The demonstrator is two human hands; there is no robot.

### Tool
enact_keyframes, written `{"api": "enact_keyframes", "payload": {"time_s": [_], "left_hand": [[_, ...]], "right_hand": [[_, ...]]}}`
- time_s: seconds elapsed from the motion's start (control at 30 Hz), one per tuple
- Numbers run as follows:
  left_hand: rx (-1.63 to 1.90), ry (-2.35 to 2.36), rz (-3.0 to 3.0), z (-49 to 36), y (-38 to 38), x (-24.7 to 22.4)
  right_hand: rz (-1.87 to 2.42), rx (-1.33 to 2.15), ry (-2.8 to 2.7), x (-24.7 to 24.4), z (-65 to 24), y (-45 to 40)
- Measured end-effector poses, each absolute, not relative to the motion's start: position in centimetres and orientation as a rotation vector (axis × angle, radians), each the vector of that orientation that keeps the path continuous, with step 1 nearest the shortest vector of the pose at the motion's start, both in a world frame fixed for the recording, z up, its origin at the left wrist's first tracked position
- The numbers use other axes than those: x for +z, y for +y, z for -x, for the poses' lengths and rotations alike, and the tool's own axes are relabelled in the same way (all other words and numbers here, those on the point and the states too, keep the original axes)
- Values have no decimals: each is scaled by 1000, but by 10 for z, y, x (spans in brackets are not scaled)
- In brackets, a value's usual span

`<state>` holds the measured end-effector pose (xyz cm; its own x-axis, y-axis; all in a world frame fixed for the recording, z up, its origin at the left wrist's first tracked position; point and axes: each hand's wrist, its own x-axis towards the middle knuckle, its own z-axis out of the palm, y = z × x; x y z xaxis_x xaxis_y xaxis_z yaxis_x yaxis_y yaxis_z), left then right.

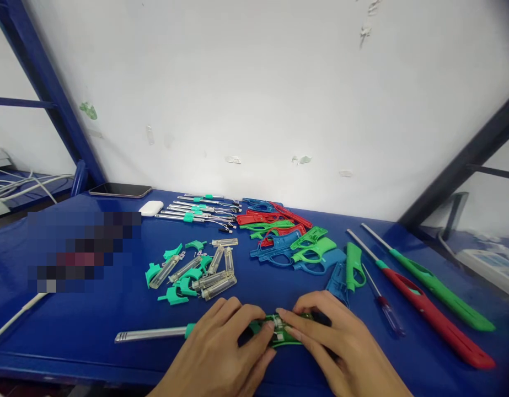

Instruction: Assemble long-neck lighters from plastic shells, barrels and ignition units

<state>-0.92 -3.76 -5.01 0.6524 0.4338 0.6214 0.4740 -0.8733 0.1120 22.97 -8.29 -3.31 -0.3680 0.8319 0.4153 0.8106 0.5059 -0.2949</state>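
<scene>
A green utility lighter (pixel 279 330) lies half assembled on the blue table, its inner parts showing, with its metal barrel (pixel 155 334) pointing left. My left hand (pixel 227 344) is closed over the barrel end of its body, thumb pressed on the parts inside. On the handle end, my right hand (pixel 335 333) pinches the lighter with its fingertips. Beyond my hands lie several clear fuel tanks (pixel 219 286) mixed with teal triggers (pixel 174 296). Red, green and blue handle shells (pixel 274 248) are heaped behind and to the right.
Metal barrels with wires (pixel 192 208) lie in rows at the back. On the right are a screwdriver (pixel 389 315), a red lighter (pixel 436 314) and a green lighter (pixel 444 292). A phone (pixel 121 190) and white case (pixel 150 208) rest at back left, near a white cable (pixel 18 317).
</scene>
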Motion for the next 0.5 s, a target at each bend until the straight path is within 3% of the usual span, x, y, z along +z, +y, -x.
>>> {"api": "enact_keyframes", "payload": {"time_s": [0.17, 0.5], "left_hand": [[-1014, -692, 2787, 7, -37, -49], [-1040, -656, 2774, 7, -33, -51]], "right_hand": [[1343, 25, -2215, -34, -228, -83], [1344, -352, -1887, -41, -254, -82]]}}
